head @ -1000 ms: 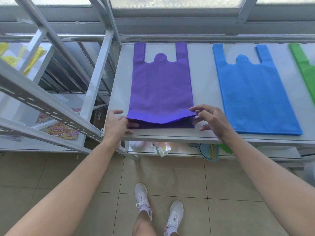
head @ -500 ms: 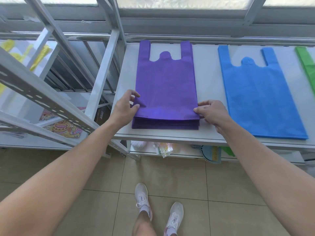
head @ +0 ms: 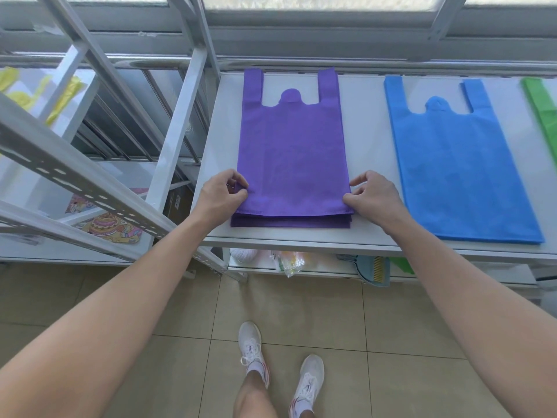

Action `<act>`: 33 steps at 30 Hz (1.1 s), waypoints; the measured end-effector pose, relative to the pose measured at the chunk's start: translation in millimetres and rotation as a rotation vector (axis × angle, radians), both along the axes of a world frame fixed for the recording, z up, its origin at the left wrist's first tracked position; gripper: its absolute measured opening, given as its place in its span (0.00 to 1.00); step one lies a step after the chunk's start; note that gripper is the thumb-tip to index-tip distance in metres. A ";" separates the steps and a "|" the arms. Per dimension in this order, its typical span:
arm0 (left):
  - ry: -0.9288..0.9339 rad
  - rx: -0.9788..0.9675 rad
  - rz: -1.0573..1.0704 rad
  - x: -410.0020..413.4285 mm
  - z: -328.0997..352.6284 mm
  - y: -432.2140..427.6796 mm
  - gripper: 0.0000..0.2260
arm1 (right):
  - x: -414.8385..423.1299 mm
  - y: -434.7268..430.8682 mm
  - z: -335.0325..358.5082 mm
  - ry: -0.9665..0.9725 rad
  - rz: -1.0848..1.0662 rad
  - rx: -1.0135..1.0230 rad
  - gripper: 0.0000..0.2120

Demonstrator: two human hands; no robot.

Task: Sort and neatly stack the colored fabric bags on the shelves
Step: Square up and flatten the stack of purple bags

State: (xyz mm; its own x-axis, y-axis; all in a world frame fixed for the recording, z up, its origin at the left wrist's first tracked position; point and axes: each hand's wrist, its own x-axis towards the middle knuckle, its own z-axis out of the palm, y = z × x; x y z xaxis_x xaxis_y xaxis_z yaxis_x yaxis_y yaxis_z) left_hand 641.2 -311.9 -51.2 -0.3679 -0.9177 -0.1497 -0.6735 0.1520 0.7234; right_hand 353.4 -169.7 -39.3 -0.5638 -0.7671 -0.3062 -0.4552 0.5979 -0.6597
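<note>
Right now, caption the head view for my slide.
Both hands, left hand and right hand, pinch the top purple bag on its stack, beside blue bags.

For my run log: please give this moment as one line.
left hand: pinching top purple bag corner | right hand: same | blue stack: untouched

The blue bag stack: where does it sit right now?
In the head view, the blue bag stack lies flat on the white shelf, right of the purple bag stack and left of the green bag.
</note>
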 end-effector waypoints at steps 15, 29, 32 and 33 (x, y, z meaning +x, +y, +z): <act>-0.106 0.001 -0.020 -7.6 7.8 -0.8 0.06 | -3.2 4.3 -7.2 0.125 0.158 0.040 0.23; -0.274 -0.451 -0.677 -17.6 0.2 11.9 0.11 | 7.6 8.4 -6.9 0.575 0.623 -0.151 0.12; -0.478 -0.545 -0.732 -28.6 4.3 19.5 0.17 | 15.9 10.8 -7.8 0.657 0.729 -0.059 0.23; -0.570 -0.585 -0.754 -34.4 7.0 21.1 0.16 | 17.6 10.3 -7.5 0.697 0.744 -0.041 0.25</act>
